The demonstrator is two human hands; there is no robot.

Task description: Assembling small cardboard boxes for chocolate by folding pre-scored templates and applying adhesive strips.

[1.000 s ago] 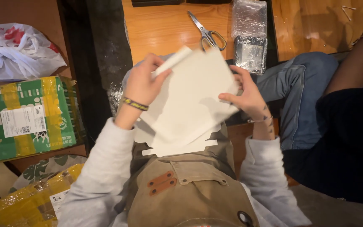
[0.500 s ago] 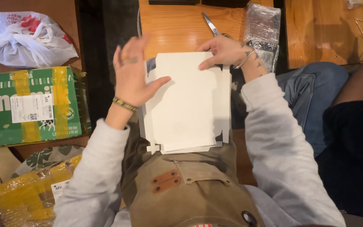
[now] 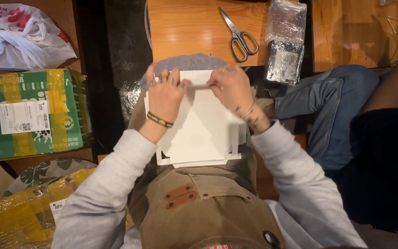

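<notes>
Pinched between both hands at its far edge, a flat white card blank [image 3: 199,124] is held over the lap of a person in a tan apron [image 3: 199,203]. Left hand [image 3: 166,94] is closed on the far-left corner, fingers [image 3: 162,76] curled over the top; right hand [image 3: 233,90] is closed on the far-right part of the same edge, thumb and fingertips pressed along what looks like a fold line. The blank's near edge, with its small tabs, is rested against the apron. Beyond the hands, scissors [image 3: 238,34] are seen lying on a wooden table [image 3: 185,27], with a plastic-wrapped packet [image 3: 285,41] just to their right. A green and yellow carton [image 3: 28,113] is seen at left, a white plastic bag [image 3: 19,32] beyond it, and a yellow-wrapped parcel [image 3: 28,212] near left. Another person's denim-clad leg [image 3: 328,106] is seen at right.

A crooked crease is judged the main risk: with the card unsupported over the lap, uneven pressure from the two hands could bend it off the scored line. A tab at the near edge could also be crumpled against the apron if the card is pushed down.
</notes>
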